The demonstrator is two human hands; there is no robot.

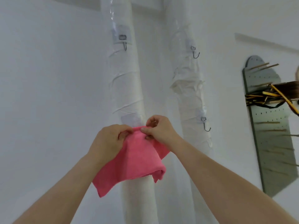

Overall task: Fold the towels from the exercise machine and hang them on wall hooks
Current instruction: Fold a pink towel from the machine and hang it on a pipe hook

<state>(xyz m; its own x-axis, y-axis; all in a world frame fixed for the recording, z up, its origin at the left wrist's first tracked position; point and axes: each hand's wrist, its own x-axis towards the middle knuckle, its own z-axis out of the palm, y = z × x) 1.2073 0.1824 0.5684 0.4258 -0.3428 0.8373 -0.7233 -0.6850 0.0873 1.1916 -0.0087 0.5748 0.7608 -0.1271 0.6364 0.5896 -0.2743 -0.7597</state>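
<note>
Towel (135,159) hangs pinched below both hands' grip.

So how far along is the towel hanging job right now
Done: the pink towel already looks folded. In hand: the left hand and right hand pinch its top edge against the left pillar, just below an adhesive pad; whether it has caught a hook is hidden. Left: three hooks hang bare, and no other towels are in view.

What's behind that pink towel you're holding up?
Behind the pink towel stands a white wrapped pipe, with an adhesive pad peeking just above the towel's top edge. Whether that pad carries a hook cannot be seen; towel and both hands cover it.
</note>
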